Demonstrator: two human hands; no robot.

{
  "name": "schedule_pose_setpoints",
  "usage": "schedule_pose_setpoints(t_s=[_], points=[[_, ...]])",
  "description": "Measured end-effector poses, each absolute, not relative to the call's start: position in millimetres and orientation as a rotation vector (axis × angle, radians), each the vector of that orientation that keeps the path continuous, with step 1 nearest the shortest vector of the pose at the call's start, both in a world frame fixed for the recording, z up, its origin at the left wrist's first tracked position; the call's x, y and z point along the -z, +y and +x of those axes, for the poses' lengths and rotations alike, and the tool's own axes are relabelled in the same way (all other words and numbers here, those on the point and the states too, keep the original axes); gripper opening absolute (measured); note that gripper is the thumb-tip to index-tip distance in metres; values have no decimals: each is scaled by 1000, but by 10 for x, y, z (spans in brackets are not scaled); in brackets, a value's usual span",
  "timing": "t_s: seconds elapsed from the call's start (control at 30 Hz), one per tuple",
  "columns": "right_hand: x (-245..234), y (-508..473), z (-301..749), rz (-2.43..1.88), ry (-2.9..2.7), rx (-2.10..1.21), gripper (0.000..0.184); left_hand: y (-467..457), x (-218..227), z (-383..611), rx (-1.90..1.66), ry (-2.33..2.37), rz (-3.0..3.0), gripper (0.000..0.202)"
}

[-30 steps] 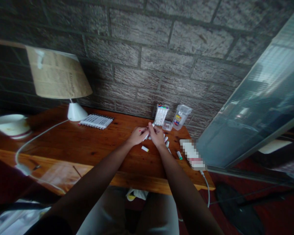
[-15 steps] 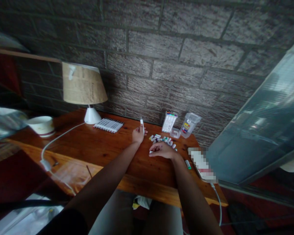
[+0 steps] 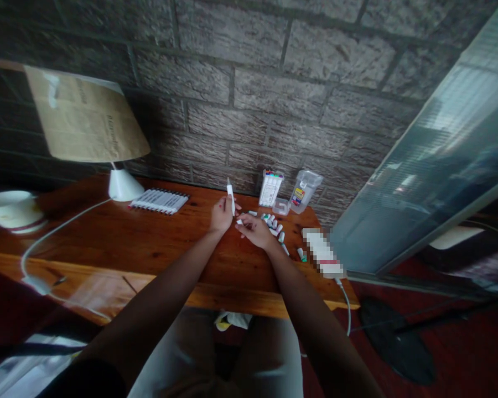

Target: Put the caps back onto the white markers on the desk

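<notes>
My left hand is closed around a white marker held upright, its narrow tip pointing up. Just to the right, my right hand pinches a small white cap near the marker's lower end. Whether the two touch I cannot make out. Beyond and beside the right hand lies a pile of white caps with coloured ends, partly hidden by that hand. One cap with a green end lies apart on the right.
On the wooden desk, a row of markers lies near a lamp. A marker box, a clear lid and a clear container stand by the wall. A blurred white device with a cable lies right; a bowl left.
My right hand has moved left, away from the pile and close to the marker, with the cap between its fingers. The view has turned somewhat to the right. My left hand still grips the marker.
</notes>
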State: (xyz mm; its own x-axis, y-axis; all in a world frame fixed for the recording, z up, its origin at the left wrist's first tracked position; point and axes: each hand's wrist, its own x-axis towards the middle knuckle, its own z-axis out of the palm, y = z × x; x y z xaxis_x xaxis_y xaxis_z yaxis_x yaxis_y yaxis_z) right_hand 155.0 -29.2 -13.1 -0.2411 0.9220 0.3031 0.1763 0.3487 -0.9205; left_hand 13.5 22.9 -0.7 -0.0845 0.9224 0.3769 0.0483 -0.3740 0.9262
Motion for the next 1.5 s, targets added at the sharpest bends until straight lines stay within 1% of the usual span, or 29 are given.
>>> schedule_pose_setpoints(t_s=[0.13, 0.3, 0.6, 0.77, 0.87, 1.03, 1.17, 1.23, 1.3, 1.37, 1.43, 1.5], points=[[123, -278, 1509, -980, -1528, -1122, 41, 160, -12, 151, -1535, 1091, 1640, 39], [38, -314, 1509, -1064, -1452, -1181, 43, 122, -48, 144, -1559, 1119, 1709, 40], [-4, -317, 1524, -1114, -1436, -1136, 34, 67, -71, 169, -1408, 1106, 1869, 27], [-32, -348, 1503, -1146, -1404, -1113, 40, 44, -80, 188, -1345, 1041, 1826, 21], [-39, -365, 1485, -1095, -1474, -1093, 41, 33, -98, 181, -1341, 928, 1797, 23], [10, -336, 1476, -1082, -1551, -993, 29, 24, -111, 194, -1269, 826, 1729, 36], [25, -320, 1500, -1194, -1625, -707, 23, 47, -98, 221, -1305, 813, 1714, 41], [14, -325, 1512, -1216, -1681, -557, 23, 58, -87, 223, -1346, 820, 1755, 41], [2, -332, 1519, -1220, -1722, -482, 24, 56, -75, 217, -1356, 855, 1806, 40], [-4, -339, 1522, -1232, -1739, -459, 29, 41, -65, 204, -1348, 933, 1871, 39], [-3, -342, 1524, -1251, -1733, -448, 32, 23, -65, 185, -1318, 1063, 1943, 43], [1, -340, 1527, -1282, -1711, -453, 33, 17, -74, 160, -1294, 1233, 2000, 45]])
